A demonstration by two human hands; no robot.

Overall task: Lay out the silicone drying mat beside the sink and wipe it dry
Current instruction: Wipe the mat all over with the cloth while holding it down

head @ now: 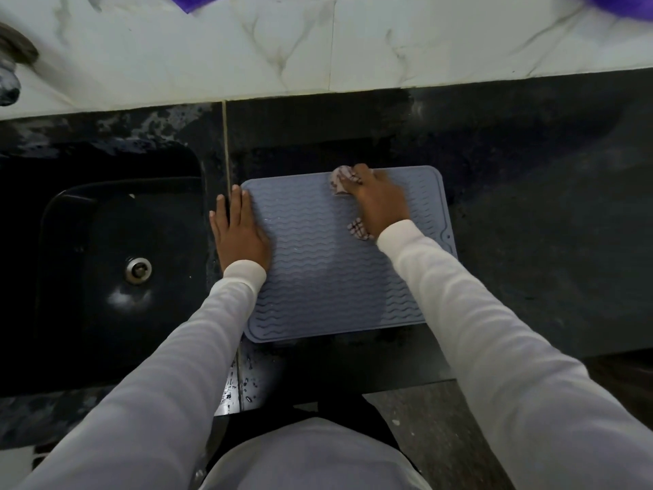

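Note:
A grey-blue silicone drying mat [318,270] with wavy ridges lies flat on the dark counter, just right of the black sink [116,249]. My left hand [238,231] rests flat with straight fingers on the mat's left edge, partly over the counter seam. My right hand [380,198] grips a bunched checked cloth [341,182] and presses it on the mat near its far edge; a second bit of the cloth shows below the palm. Small water drops glint on the mat's left part.
The sink has a metal drain [138,269] and a tap [10,65] at the far left. A marble-patterned wall [318,47] rises behind the dark counter [547,206]. Water drops lie on the counter's front edge [243,383]. Purple items show at the top corners.

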